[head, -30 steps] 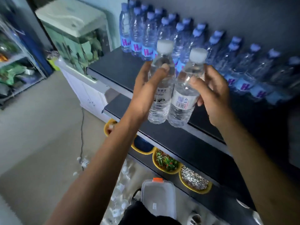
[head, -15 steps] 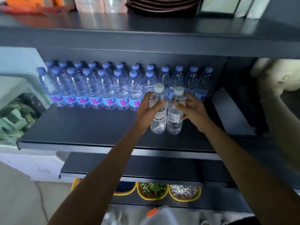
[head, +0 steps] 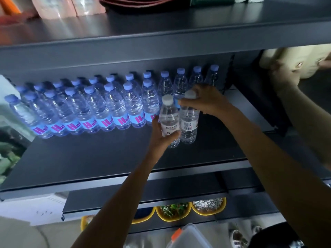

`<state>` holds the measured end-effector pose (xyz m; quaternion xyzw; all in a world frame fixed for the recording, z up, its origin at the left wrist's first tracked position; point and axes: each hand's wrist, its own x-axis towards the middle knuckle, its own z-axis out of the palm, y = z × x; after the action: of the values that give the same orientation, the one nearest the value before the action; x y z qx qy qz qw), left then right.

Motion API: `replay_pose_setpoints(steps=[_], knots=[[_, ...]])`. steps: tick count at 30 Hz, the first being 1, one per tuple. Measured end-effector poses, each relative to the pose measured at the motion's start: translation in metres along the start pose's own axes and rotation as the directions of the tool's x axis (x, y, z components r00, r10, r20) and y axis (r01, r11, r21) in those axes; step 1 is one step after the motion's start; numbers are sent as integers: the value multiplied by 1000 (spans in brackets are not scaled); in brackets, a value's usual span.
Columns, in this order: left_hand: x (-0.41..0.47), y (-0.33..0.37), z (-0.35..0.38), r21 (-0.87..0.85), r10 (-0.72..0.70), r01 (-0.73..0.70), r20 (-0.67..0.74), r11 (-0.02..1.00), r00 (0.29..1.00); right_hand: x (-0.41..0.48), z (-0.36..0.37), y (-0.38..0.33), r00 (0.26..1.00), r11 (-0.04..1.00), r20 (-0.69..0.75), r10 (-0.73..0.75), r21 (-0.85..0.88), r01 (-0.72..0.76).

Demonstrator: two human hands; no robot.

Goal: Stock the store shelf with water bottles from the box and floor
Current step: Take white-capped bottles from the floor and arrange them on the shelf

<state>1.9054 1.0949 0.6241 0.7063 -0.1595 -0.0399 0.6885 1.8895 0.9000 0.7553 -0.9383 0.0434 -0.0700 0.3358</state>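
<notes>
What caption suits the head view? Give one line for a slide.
Left hand and right hand each hold a white-capped bottle, side by side, beside the blue-capped bottles at the dark shelf.

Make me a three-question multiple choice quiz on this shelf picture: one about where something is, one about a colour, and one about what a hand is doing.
1. Where are the two clear plastic white-capped bottles relative to the rows of blue-capped bottles?
A. left of them
B. at their right end
C. on the shelf above

2. What colour are the big letters on the blue-capped bottles' labels?
A. pink
B. green
C. white

3. What is the right hand doing?
A. lying flat and open
B. hanging empty
C. holding a bottle near its cap

Answers:
1 B: they are beside the last front-row bottle.
2 A: a pink H shows on the labels.
3 C: its fingers wrap that bottle's neck.
</notes>
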Motion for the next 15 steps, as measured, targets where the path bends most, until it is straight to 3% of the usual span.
replay_pose_setpoints(steps=[3, 8, 10, 12, 15], knots=[[-10, -22, -3, 104, -83, 83, -12, 991, 997, 5, 8, -8, 999, 995, -31, 24, -100, -27], [-15, -42, -6, 182, -136, 150, -89, 972, 987, 12, 7, 9, 989, 989, 98, -108, 109, 97], [-16, -44, -5, 193, -132, 150, -104, 970, 986, 9, 7, 19, 978, 964, 164, -126, 254, 82], [-18, -45, -4, 209, -109, 134, -130, 969, 985, 5, 10, 20, 980, 939, 152, -126, 338, 68], [-17, -45, -4, 221, -90, 119, -134, 968, 987, 6, 24, 17, 998, 952, 59, -29, 306, 9]])
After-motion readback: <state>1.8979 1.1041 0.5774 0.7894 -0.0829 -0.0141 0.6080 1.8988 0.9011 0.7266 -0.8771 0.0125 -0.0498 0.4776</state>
